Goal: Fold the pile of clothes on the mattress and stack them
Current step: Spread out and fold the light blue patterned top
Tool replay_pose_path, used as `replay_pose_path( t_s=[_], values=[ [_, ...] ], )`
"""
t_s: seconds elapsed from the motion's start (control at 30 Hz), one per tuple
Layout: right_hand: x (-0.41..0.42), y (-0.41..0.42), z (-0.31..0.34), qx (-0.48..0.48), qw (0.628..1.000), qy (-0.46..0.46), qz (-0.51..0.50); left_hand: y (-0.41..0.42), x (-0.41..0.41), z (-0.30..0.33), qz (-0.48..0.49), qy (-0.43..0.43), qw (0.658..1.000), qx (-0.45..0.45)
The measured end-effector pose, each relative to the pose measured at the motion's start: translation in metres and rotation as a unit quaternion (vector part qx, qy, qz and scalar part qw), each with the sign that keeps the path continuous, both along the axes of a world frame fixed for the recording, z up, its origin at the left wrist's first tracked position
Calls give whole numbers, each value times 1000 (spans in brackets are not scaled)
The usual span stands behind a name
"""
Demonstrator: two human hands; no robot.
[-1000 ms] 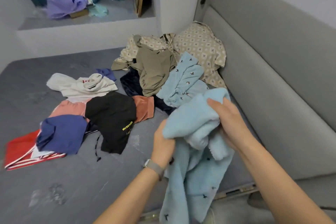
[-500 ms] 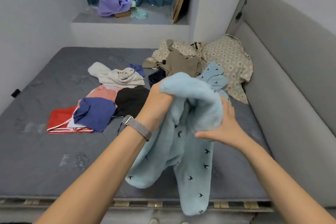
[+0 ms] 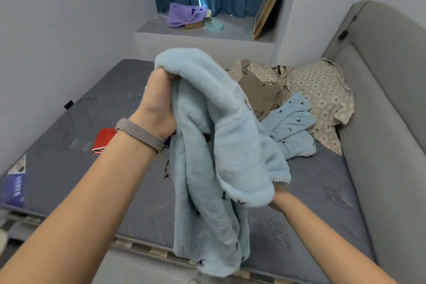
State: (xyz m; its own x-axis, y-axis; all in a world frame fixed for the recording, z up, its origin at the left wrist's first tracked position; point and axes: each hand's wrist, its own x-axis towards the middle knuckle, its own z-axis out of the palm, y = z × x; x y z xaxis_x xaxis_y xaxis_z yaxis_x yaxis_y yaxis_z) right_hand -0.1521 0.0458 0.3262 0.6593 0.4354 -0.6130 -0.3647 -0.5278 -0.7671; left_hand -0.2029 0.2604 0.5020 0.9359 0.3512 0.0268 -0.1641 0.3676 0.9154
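Note:
A fluffy light-blue garment [image 3: 221, 145] with small dark bird prints hangs in the air over the grey mattress [image 3: 322, 191]. My left hand [image 3: 159, 99] grips its top edge, raised high. My right hand [image 3: 276, 193] is lower and mostly hidden under a fold of the same garment; only the wrist shows. More clothes lie behind: a matching light-blue piece [image 3: 292, 127], a beige patterned shirt [image 3: 322, 90] and an olive garment [image 3: 260, 92]. A red piece [image 3: 103, 139] peeks out beside my left wrist.
A grey padded headboard [image 3: 387, 99] runs along the right. A raised ledge [image 3: 202, 30] by blue curtains holds a purple bag. The bed slats [image 3: 143, 248] show at the mattress's near edge. A blue packet [image 3: 13, 189] lies at the left.
My left hand has lifted the blue garment higher. My right hand has dropped lower and slipped under a fold. The view has turned left and the held garment hides most of the left-hand clothes.

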Motion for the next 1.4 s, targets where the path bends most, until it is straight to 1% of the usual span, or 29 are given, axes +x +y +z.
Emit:
replay_pose_path(
  t_s=[0.03, 0.07, 0.1, 0.17, 0.2, 0.23, 0.27, 0.3, 0.33, 0.37, 0.4, 0.43, 0.47, 0.5, 0.57, 0.63, 0.67, 0.73, 0.8, 0.87, 0.93, 1.07, 1.13, 1.2, 1.27, 1.33, 1.37, 1.4],
  values=[
    [-1, 1, 5, 54, 998, 43, -7, 1, 2, 0, -2, -4, 999, -39],
    [0, 0, 10, 116, 991, 66, -2, 9, 5, -1, -14, -13, 999, -43],
    [6, -7, 8, 148, 987, 54, -23, 16, 7, -1, -3, 0, 999, -46],
    [19, -29, 19, 191, 979, 31, -61, 32, 10, -8, 14, 58, 998, 24],
    [28, -39, 25, 199, 978, 18, -67, 46, 13, -19, 4, 112, 990, 90],
    [37, -48, 31, 195, 978, 17, -69, 55, 12, -27, -13, 169, 970, 175],
    [46, -57, 38, 201, 976, 26, -73, 61, 11, -35, -50, 241, 932, 265],
    [57, -66, 41, 201, 975, 42, -82, 70, 10, -44, -93, 312, 886, 330],
    [64, -73, 45, 202, 973, 70, -81, 76, 11, -54, -138, 354, 853, 357],
    [71, -80, 47, 186, 975, 92, -73, 75, 7, -59, -202, 360, 840, 351],
    [75, -84, 51, 168, 977, 114, -60, 77, 3, -68, -271, 367, 818, 349],
    [78, -89, 54, 136, 982, 121, -41, 82, 1, -78, -305, 364, 807, 350],
    [82, -92, 54, 104, 988, 115, -18, 87, -2, -88, -321, 372, 802, 339],
    [85, -95, 55, 57, 995, 83, 3, 91, -2, -95, -304, 382, 816, 309],
    [89, -98, 56, -19, 999, -12, 28, 98, -1, -109, -249, 378, 856, 250],
    [93, -100, 56, -33, 996, -73, 28, 97, 5, -113, -197, 329, 889, 251],
    [94, -100, 56, -35, 993, -105, 30, 94, 7, -113, -177, 298, 896, 278],
    [95, -101, 51, -60, 979, -190, 44, 89, 10, -114, -141, 254, 898, 332],
    [92, -101, 37, -93, 956, -277, 21, 79, 7, -124, -138, 233, 896, 353],
    [78, -99, 26, -94, 945, -313, 12, 74, -7, -128, -151, 219, 889, 372],
    [60, -95, 18, -80, 951, -294, 43, 82, -24, -125, -161, 236, 877, 387],
    [46, -77, 24, -49, 962, -222, 149, 111, -46, -95, -124, 287, 859, 406],
    [50, -67, 41, -12, 969, -185, 161, 120, -42, -74, -120, 294, 855, 410],
    [61, -63, 56, 38, 981, -116, 149, 128, -28, -54, -128, 284, 849, 427],
    [78, -61, 63, 54, 986, -64, 143, 134, -3, -44, -134, 280, 832, 459],
    [102, -58, 56, 52, 989, -31, 136, 140, 36, -53, -135, 284, 808, 498],
    [114, -55, 46, 48, 992, -16, 118, 142, 60, -64, -135, 287, 787, 528],
    [127, -52, 32, 43, 995, -6, 92, 142, 87, -81, -133, 289, 759, 569]
  ],
)
